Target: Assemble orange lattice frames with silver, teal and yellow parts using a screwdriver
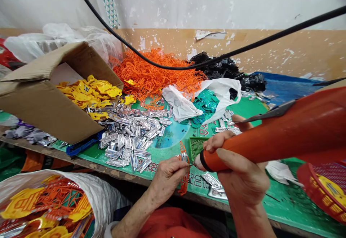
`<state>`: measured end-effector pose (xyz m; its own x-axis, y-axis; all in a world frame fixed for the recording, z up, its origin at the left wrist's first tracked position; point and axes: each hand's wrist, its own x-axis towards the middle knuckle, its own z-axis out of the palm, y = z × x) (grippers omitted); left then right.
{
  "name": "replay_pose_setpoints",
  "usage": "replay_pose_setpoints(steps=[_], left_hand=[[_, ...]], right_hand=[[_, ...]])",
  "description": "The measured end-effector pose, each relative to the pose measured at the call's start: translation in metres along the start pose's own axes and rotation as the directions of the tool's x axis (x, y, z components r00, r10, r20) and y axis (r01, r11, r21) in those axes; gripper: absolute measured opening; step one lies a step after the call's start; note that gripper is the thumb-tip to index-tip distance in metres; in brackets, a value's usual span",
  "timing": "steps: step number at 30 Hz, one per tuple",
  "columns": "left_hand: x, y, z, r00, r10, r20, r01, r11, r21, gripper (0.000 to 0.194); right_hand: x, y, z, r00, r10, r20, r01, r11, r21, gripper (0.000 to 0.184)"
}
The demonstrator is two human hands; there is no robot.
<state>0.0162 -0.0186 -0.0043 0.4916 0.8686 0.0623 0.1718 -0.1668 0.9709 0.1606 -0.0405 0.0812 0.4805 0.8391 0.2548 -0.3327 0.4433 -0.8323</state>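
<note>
The left hand (167, 180) is closed in a narrow pinch on a strip of orange plastic lattice (184, 180), which has a small silver piece (183, 156) at its top end, just above the edge of the tabletop. The right hand (240, 182) wraps firmly around a thick, tapered orange tool handle (259, 148), whose black collar and thin metal tip (191, 164) reach in to the strip. A green printed mat (281, 202) covers the tabletop and carries a heap of shiny silver plastic pieces (129, 137), a small square of green mesh (196, 148), and loose silver pieces (213, 185) just below the right hand. Farther back lie a tangle of orange lattice (154, 74) and bright yellow plastic pieces (89, 93) beside an open brown cardboard box (45, 101).

The thin tip working so near the left fingers looks the main risk: a slip under pressure could jab the skin. Too much force could also snap the strip or flick the silver piece into the similar pieces nearby.
</note>
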Motion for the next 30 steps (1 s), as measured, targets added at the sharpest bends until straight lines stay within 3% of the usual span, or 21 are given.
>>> replay_pose_setpoints(steps=[15,30], left_hand=[[-0.0019,0.0015,0.0016,0.992,0.123,0.005,-0.121,0.971,0.205,0.026],[-0.0003,0.0042,0.0026,0.994,0.107,-0.008,-0.103,0.972,0.210,0.026]], right_hand=[[0.0011,-0.0013,-0.0014,0.997,0.072,0.002,-0.072,0.997,-0.031,0.063],[-0.0008,0.0002,0.0002,0.996,0.086,-0.003,-0.086,0.996,-0.015,0.063]])
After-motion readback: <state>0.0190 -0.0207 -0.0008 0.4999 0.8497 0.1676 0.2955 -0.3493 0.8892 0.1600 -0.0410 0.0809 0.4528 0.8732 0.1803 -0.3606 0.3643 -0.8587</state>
